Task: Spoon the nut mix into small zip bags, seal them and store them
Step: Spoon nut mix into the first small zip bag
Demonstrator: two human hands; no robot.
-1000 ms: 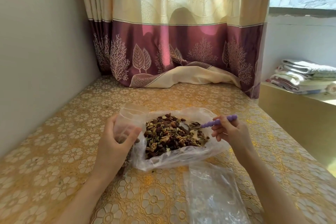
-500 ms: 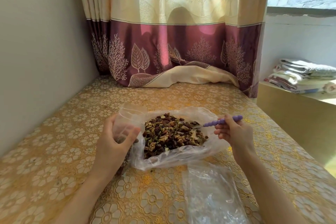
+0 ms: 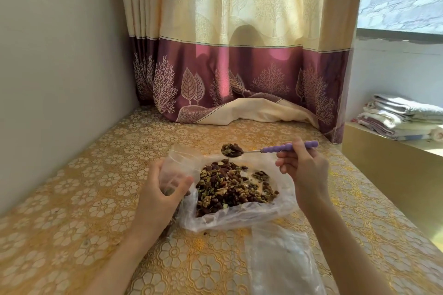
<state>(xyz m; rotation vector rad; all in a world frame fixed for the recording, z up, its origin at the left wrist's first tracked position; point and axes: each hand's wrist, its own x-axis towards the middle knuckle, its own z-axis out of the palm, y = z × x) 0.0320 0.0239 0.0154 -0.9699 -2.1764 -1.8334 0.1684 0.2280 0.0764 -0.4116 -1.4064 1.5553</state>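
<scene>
- Two bare hands work over one desk (image 3: 100, 199) covered in a gold cloth with a flower pattern.
- The left hand (image 3: 159, 195) holds one small zip bag (image 3: 176, 167) upright at the left edge of the nut pile; its grip is curled round the bag, thumb on the near side, and the bag's mouth gapes open at the top. A few dark bits show through its lower part, though what they are is not clear.
- The right hand (image 3: 305, 170) has its grip pinched on one spoon (image 3: 268, 149) with a purple ridged handle; the spoon lies roughly level in the air, its bowl pointing left.
- The bowl carries one heaped load of nut mix and hangs above the far edge of the pile, to the right of the small bag's mouth and apart from it.
- One large clear plastic bag (image 3: 239, 219) lies spread open on the desk between the two hands, with one pile of nut mix (image 3: 230, 187) of brown, dark red and green pieces on it.
- One flat clear plastic packet (image 3: 282, 263) lies on the desk nearer the person, just below the large bag; how many bags it holds cannot be told.
- One cream and plum curtain (image 3: 239, 67) hangs behind, its hem resting on the desk.
- One stack of folded cloths (image 3: 402, 117) sits on a ledge to the right.
</scene>
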